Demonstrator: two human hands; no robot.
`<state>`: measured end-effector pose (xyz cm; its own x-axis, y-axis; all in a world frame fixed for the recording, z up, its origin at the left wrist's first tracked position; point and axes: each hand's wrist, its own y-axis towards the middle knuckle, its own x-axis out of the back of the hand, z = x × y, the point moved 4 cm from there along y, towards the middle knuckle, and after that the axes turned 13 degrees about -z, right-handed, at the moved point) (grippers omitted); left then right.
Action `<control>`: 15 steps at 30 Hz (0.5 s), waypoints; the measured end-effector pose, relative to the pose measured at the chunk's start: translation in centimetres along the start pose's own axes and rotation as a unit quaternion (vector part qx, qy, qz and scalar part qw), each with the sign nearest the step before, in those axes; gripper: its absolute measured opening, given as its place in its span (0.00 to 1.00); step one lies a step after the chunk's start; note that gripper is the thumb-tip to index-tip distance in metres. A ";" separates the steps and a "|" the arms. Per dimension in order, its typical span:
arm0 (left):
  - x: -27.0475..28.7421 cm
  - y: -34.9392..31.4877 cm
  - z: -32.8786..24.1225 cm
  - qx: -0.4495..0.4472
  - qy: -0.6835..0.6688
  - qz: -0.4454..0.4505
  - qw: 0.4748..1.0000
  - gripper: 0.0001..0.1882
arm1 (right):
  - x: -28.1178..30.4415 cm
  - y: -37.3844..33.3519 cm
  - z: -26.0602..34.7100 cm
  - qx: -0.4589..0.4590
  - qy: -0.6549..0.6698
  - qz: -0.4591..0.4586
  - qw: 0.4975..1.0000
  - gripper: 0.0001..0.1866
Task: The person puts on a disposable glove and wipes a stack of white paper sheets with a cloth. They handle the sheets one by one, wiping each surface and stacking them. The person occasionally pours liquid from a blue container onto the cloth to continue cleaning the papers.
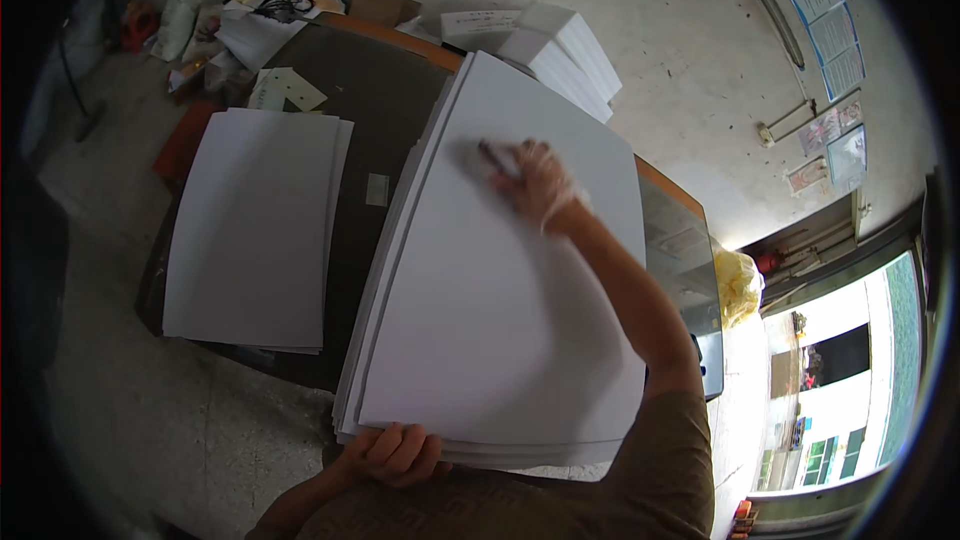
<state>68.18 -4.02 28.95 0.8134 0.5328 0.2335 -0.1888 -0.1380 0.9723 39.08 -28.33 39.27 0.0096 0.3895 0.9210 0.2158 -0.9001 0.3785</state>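
sheets (pixel 490 285): plain white | tabletop (pixel 380 85): dark grey | bag (pixel 738 288): yellow | sleeve (pixel 668 450): brown

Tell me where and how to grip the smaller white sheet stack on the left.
Probably pinch the smaller white stack by its right long edge, coming from the right: it lies flat and its sheets are staggered there, beside exposed dark tabletop.

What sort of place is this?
Probably a small workshop or packing area: large white sheets stacked on a dark table, white blocks beyond it, blue-edged notices at upper right.
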 end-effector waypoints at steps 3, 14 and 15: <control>0.4 0.1 -0.1 0.015 -0.011 0.020 1.000 0.19 | -5.5 11.0 -11.8 -0.148 -0.087 0.040 0.984 0.31; -0.1 0.2 0.3 0.018 0.035 -0.010 0.999 0.20 | -1.4 0.3 -5.2 -0.090 0.003 -0.008 0.996 0.24; -0.4 0.1 0.3 0.017 0.036 -0.027 0.999 0.20 | 0.3 -5.1 -2.5 -0.024 0.025 -0.036 0.999 0.23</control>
<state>68.03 -4.52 28.91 0.7800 0.5987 0.1820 -0.1258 -0.1348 0.9829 35.59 -24.13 37.86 -0.0536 0.4443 0.8943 0.1663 -0.8791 0.4468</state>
